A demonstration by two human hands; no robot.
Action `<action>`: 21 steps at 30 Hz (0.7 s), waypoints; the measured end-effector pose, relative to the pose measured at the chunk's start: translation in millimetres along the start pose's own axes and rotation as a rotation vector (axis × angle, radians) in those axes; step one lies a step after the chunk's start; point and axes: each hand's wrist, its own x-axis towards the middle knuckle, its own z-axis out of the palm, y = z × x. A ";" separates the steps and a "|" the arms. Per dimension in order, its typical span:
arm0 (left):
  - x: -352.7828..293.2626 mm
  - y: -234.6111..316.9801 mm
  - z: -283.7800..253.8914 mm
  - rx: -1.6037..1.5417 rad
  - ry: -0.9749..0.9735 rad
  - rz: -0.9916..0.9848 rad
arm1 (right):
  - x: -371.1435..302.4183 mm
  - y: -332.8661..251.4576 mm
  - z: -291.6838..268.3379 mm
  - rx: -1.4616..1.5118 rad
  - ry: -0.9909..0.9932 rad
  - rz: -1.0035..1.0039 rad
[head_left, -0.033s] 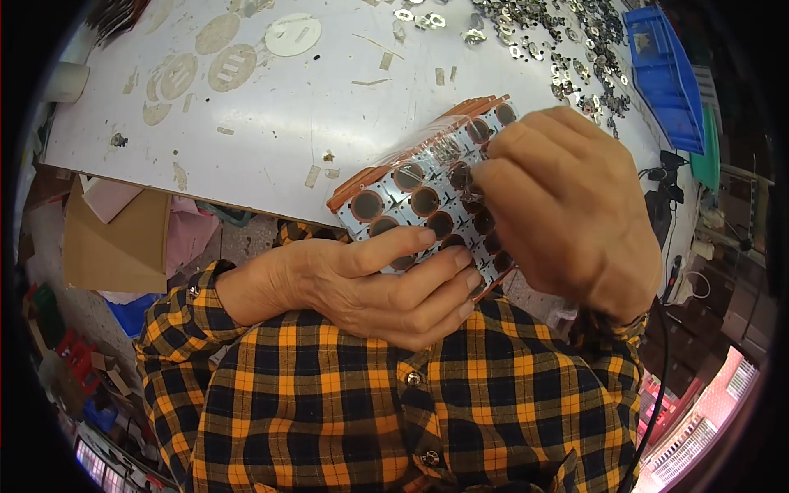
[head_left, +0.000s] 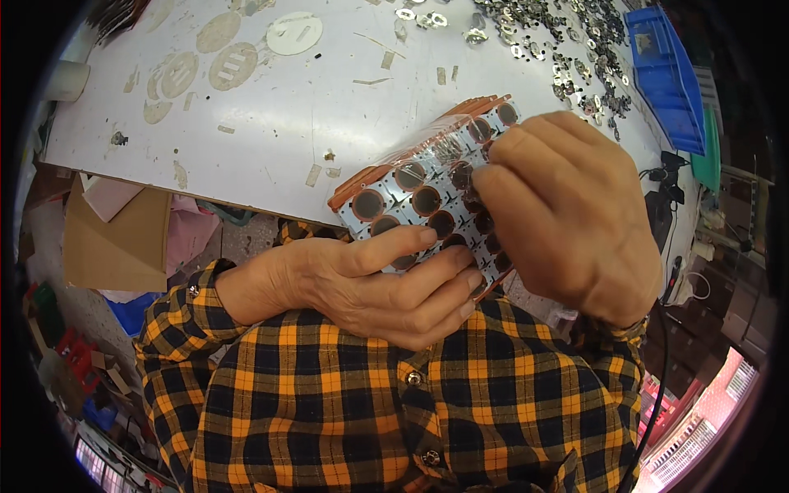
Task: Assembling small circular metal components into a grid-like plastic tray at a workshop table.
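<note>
While disc-patterned stack point(head_left: 424, 202) sits tilted at near edge of table point(head_left: 263, 131), left hand point(head_left: 374, 287) holds it, fingers slightly spread over face; right hand point(head_left: 575, 218) beside, fingers curled, pinch unclear; metal pieces point(head_left: 588, 53) beyond.

The person's right hand point(head_left: 575, 218) at the disc-patterned panel point(head_left: 406, 200) has dipped just a touch, its knuckles now slightly nearer their checked shirt point(head_left: 329, 403).

There are one sheet stack point(head_left: 426, 200), one white disc point(head_left: 294, 33), three shirt buttons point(head_left: 413, 379) and many metal pieces point(head_left: 606, 62).
</note>
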 end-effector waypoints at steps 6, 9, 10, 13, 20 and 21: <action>1.2 -1.2 -2.4 -0.037 -0.027 0.015 | 11.3 -9.3 8.0 -0.052 -0.034 -0.014; -1.2 -4.8 2.0 -0.046 -0.001 -0.007 | 19.9 41.4 8.1 0.125 -0.018 -0.081; -2.8 -7.0 5.0 -0.058 0.003 -0.006 | 22.0 62.9 11.0 0.081 0.108 -0.040; -0.4 -4.9 -2.8 -0.054 -0.044 0.009 | 17.8 70.9 5.3 0.200 0.205 0.164; -7.5 -6.3 -3.5 -0.034 -0.053 0.013 | 13.5 82.8 36.4 0.735 0.157 0.351; -7.9 -6.2 -4.3 -0.052 -0.045 -0.013 | 12.7 87.7 40.3 0.710 0.061 0.227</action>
